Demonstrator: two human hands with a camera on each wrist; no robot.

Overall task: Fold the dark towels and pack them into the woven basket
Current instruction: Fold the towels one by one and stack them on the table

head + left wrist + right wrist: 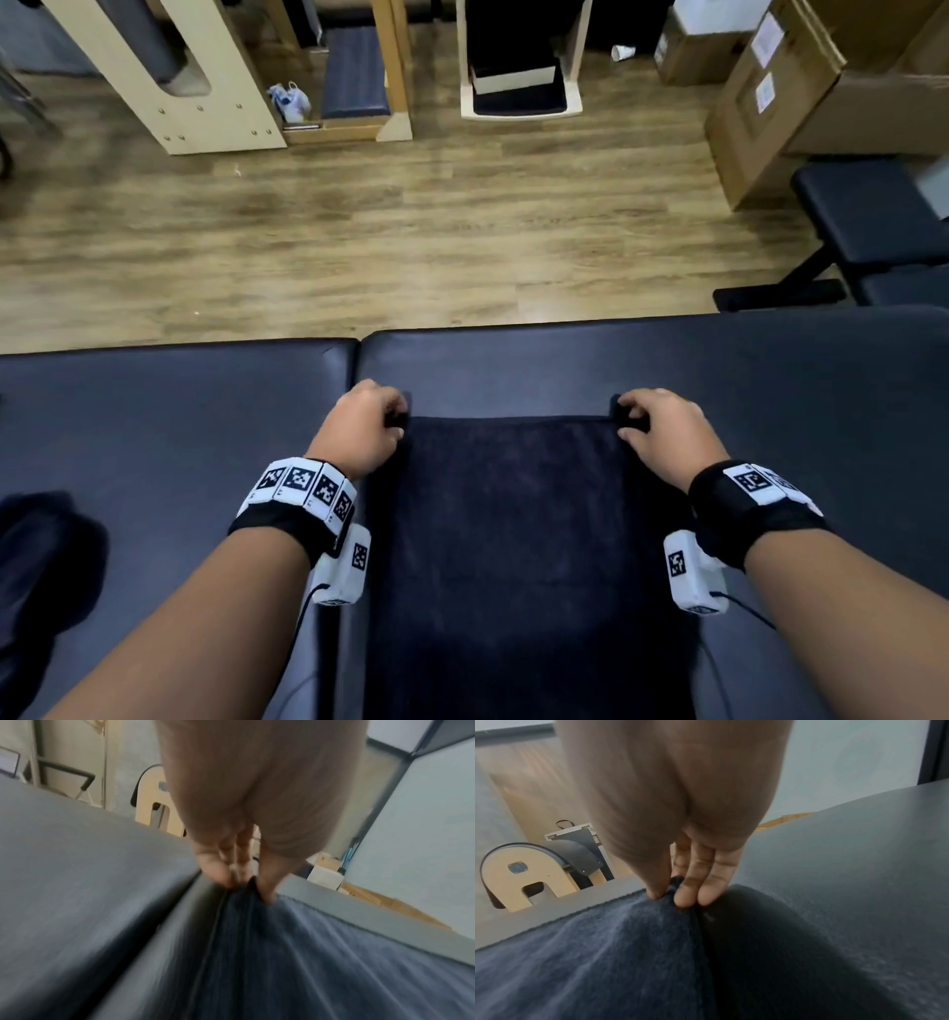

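Dark towel: a dark towel (513, 555) lies spread flat on the padded table (179, 421), running from the near edge up toward the far edge, just right of the seam between the two cushions.
Far hem: the towel's far hem lies straight across the table, a little short of the far edge, with bare black padding beyond it.
Left hand: the left hand (362, 426) grasps the far left corner of the towel; in the left wrist view the thumb and fingers (213, 870) pinch a raised fold of cloth, though that picture is blurred.
Right hand: the right hand (662, 429) grasps the far right corner; in the right wrist view the fingers (700, 882) and thumb pinch the cloth into a small peak above the table.
Wrists: each wrist wears a black band with white marker blocks and a small white camera unit.
Second cloth: a dark crumpled cloth (41, 575) sits at the table's left edge, well apart from the spread towel; it is too dim to tell more.
Beyond the table: wood floor (359, 231), pale wooden exercise frames (205, 77) and cardboard boxes (780, 97) stand past the far edge.
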